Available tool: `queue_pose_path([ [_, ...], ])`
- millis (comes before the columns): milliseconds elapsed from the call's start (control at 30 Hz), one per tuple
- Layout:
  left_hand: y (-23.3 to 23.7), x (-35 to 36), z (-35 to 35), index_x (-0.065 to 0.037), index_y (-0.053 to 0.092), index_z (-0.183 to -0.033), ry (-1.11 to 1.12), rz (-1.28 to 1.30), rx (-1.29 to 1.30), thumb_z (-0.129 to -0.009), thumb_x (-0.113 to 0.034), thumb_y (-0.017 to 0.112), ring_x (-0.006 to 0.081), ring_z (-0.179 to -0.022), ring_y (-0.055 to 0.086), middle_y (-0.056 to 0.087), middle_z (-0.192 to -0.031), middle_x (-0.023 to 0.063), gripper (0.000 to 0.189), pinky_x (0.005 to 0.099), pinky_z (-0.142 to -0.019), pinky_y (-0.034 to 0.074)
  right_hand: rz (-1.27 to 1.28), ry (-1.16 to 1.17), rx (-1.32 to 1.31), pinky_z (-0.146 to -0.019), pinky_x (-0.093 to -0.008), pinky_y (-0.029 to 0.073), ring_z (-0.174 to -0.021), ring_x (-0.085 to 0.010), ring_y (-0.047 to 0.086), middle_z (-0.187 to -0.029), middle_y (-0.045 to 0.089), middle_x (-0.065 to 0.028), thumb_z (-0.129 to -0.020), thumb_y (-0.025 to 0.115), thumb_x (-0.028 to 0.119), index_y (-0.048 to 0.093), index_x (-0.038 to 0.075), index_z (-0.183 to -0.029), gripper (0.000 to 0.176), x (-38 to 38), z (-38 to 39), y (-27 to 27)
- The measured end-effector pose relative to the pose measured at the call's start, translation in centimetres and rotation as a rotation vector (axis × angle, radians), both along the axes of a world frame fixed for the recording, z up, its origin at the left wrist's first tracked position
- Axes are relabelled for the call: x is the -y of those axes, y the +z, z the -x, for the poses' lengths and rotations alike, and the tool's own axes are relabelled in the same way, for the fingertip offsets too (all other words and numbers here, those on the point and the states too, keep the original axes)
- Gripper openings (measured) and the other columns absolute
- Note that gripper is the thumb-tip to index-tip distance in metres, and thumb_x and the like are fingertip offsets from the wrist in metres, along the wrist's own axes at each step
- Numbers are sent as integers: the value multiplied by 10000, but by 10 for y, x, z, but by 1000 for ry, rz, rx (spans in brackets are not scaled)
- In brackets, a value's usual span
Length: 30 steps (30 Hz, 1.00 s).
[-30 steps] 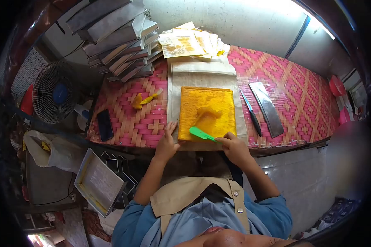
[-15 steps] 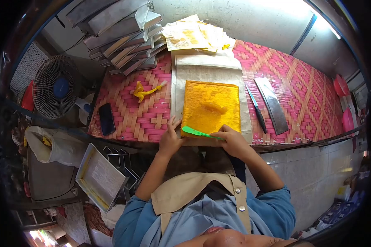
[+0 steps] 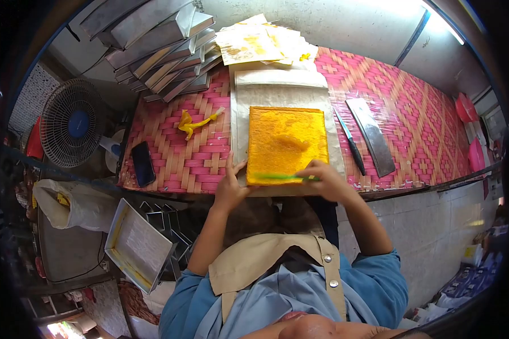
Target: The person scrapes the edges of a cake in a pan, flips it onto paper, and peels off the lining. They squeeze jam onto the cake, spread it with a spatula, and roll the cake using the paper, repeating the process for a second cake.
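A square yellow cake [image 3: 287,133] lies on pale paper [image 3: 336,138] at the table's front edge, with a browner smear of something glossy near its middle. My right hand [image 3: 323,179] is closed round the handle of a green spatula [image 3: 271,176], whose blade is blurred over the cake's near edge. At the cake's near left corner is my left hand [image 3: 232,185], its fingers apart on the paper's edge and nothing in it.
Right of the cake lie a knife [image 3: 353,148] and a wide metal blade [image 3: 371,137]. To the left are a yellow piping bag [image 3: 195,123] and a phone [image 3: 143,164]. Metal tins [image 3: 158,51] and stained papers [image 3: 257,45] stand behind; a fan [image 3: 73,123] is at far left.
My right hand has moved slightly right and up, and the green spatula now lies flatter and blurred along the cake's near edge. The whole view has shifted slightly.
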<state>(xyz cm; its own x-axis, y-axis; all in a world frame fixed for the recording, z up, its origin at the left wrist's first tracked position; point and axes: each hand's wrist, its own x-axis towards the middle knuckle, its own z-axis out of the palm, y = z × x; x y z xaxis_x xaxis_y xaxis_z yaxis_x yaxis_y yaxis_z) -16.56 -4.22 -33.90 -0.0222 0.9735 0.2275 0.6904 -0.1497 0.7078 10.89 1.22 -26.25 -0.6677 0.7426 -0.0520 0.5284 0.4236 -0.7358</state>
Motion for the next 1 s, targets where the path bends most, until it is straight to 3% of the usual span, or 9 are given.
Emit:
queue_pose_path([
  [67,-1,1,0,-72,14,-1421,-9,-11,-6,-693,-283,778,341,-1071,566,564,-1224,128,1076,395,-855,474,-62,-307,-5,-735,-321,464,-832,-252,589,-926,573,-103,-770,621,38,686,106,-990,240,-8,-11,4],
  [167,-2,0,0,-77,21,-1422,-1,13,7,-693,-287,777,333,-1064,570,568,-1217,122,1071,389,-847,476,-89,-395,115,-723,-316,463,-828,-250,588,-913,574,-102,-761,621,15,680,100,-1006,267,2,-13,4],
  [333,-1,0,-2,-75,51,-1422,16,6,19,-688,-279,782,320,-1050,579,579,-1194,116,1056,376,-847,480,21,-137,124,-787,-351,456,-888,-295,578,-935,571,-130,-782,572,27,672,125,-1043,296,22,-26,7],
  [433,-5,-1,-2,-72,67,-1420,12,-20,-5,-692,-298,780,311,-1047,584,583,-1182,122,1045,368,-842,485,15,-294,-17,-767,-351,463,-875,-296,586,-935,576,-124,-793,573,38,674,126,-1041,282,20,-49,7],
  [567,-5,0,-2,-71,86,-1418,14,-20,-9,-689,-308,782,305,-1048,586,586,-1173,134,1035,365,-834,490,-258,-531,187,-695,-362,480,-782,-289,603,-903,577,-102,-810,578,65,667,144,-1048,266,45,-46,-4],
  [767,-4,-1,-1,-64,119,-1410,-25,-43,8,-675,-301,794,301,-1054,585,585,-1172,151,1025,361,-843,489,-128,-399,104,-677,-381,473,-772,-284,600,-865,572,-96,-804,588,83,662,153,-1058,273,71,-34,16],
  [867,-4,-2,-2,-66,125,-1409,-16,-30,14,-675,-284,796,299,-1062,581,584,-1172,153,1018,359,-859,483,-561,-322,221,-638,-362,460,-714,-261,583,-831,573,-94,-766,596,79,673,138,-1039,290,59,-43,9],
  [1000,-3,1,-2,-70,125,-1412,-8,-22,31,-671,-227,795,294,-1074,575,587,-1170,146,1011,355,-875,475,-775,-401,411,-593,-368,431,-686,-218,567,-774,559,-69,-781,539,75,685,140,-1014,282,28,-86,3],
])
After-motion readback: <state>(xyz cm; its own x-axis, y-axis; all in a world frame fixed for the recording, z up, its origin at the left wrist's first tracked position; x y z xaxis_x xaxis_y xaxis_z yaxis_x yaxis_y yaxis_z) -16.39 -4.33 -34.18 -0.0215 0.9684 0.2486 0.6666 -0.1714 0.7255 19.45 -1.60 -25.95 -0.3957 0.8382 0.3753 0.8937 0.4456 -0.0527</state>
